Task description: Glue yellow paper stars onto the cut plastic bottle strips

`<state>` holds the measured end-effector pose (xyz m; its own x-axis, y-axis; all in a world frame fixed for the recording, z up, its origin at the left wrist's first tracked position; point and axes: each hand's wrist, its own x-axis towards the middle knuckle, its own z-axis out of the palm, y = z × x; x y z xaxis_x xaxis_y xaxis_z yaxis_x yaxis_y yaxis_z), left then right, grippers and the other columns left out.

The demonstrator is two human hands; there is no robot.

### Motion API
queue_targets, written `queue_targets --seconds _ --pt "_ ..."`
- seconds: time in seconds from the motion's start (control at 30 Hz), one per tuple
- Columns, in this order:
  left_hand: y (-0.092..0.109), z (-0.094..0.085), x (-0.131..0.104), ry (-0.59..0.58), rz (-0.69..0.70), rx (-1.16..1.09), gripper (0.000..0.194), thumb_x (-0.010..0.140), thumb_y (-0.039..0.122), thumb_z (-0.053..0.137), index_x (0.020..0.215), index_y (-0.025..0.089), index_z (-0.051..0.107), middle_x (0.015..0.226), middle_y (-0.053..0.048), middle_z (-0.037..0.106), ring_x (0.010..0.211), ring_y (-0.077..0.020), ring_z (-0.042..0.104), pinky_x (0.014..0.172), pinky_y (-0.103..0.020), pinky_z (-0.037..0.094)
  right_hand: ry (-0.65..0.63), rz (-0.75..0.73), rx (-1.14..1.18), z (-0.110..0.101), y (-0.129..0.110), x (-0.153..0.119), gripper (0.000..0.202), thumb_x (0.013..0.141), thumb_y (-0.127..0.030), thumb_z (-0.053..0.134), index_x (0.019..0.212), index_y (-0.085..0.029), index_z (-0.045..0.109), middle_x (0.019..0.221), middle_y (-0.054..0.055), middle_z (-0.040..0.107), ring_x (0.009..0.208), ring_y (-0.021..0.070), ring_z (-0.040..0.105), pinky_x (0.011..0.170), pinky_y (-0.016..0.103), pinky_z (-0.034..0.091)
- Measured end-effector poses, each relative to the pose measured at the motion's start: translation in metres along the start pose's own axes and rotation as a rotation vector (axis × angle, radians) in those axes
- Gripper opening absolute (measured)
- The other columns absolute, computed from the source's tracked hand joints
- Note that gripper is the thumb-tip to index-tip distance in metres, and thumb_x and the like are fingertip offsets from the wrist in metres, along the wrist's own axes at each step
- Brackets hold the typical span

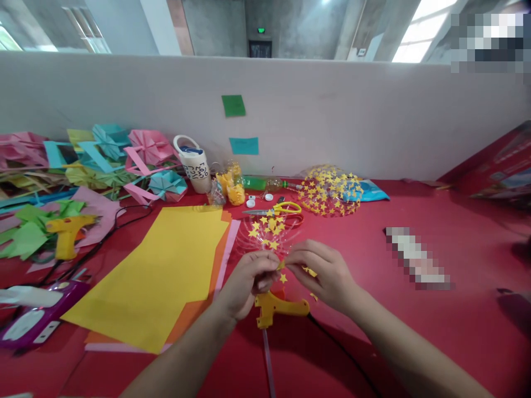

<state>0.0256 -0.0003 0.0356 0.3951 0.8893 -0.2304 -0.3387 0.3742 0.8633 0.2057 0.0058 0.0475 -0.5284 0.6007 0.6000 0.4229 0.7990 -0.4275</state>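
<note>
A left hand (254,273) and a right hand (326,268) are hovering over a red table (435,342) before a pale partition (352,116)!
One glue gun (69,233) is lying among paper pieces (25,240); one cup (197,174) is standing, contents hidden; two notes (233,105) are sticking to the partition; one bottle (253,182) is lying, contents blurred; both hands' fingertips are pinching a yellow scrap (281,266) near a second glue gun (276,308); two star clusters (271,224) are sitting beyond.

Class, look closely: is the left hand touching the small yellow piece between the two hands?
Touching. The head view shows the left hand pinching the small yellow piece at its fingertips.
</note>
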Motion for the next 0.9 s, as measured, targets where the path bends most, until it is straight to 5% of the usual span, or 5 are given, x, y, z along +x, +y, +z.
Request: queue_targets --seconds 0.13,0.23,0.33,0.6,0.9 --pt "0.002 0.000 0.002 0.150 0.196 0.373 0.019 0.081 0.029 0.054 0.067 0.016 0.055 0.061 0.002 0.048 0.048 -0.0071 0.033 0.047 -0.023 0.026 0.031 0.115 0.040 -0.006 0.004 0.004 0.011 0.091 -0.017 0.049 0.090 -0.019 0.060 0.083 0.005 0.062 0.075 0.0143 0.056 0.067 0.026 0.046" --pt "0.005 -0.003 0.005 0.359 0.613 0.928 0.009 0.078 0.027 0.060 0.081 0.019 0.064 0.085 -0.005 0.055 0.079 -0.0170 0.052 0.073 -0.032 0.044 0.092 0.269 0.017 -0.014 0.013 0.009 0.012 0.090 -0.021 0.050 0.082 -0.019 0.059 0.074 0.002 0.058 0.067 0.0132 0.053 0.062 0.025 0.043" --pt "0.005 -0.003 0.012 0.456 0.842 1.322 0.022 0.077 0.025 0.062 0.099 0.021 0.065 0.115 -0.011 0.050 0.110 -0.0274 0.045 0.097 -0.047 0.037 0.097 0.375 0.014 -0.021 0.021 0.013 0.011 0.088 -0.023 0.052 0.081 -0.020 0.059 0.071 0.000 0.055 0.065 0.0127 0.050 0.060 0.025 0.040" --pt "-0.005 0.005 0.032 0.511 0.758 1.583 0.022 0.073 0.027 0.064 0.094 0.018 0.064 0.128 -0.015 0.042 0.118 -0.0355 0.039 0.097 -0.053 0.035 0.031 0.524 0.161 -0.016 0.024 0.012 0.009 0.084 -0.021 0.055 0.077 -0.019 0.060 0.070 -0.001 0.057 0.062 0.0113 0.050 0.055 0.023 0.038" --pt "-0.015 -0.001 0.037 0.524 0.807 1.455 0.005 0.075 0.018 0.062 0.079 0.020 0.062 0.123 -0.010 0.046 0.116 -0.0306 0.042 0.097 -0.050 0.038 -0.008 0.636 0.332 -0.007 0.030 0.011 0.011 0.082 -0.027 0.057 0.076 -0.019 0.061 0.071 0.000 0.061 0.064 0.0122 0.054 0.059 0.024 0.042"
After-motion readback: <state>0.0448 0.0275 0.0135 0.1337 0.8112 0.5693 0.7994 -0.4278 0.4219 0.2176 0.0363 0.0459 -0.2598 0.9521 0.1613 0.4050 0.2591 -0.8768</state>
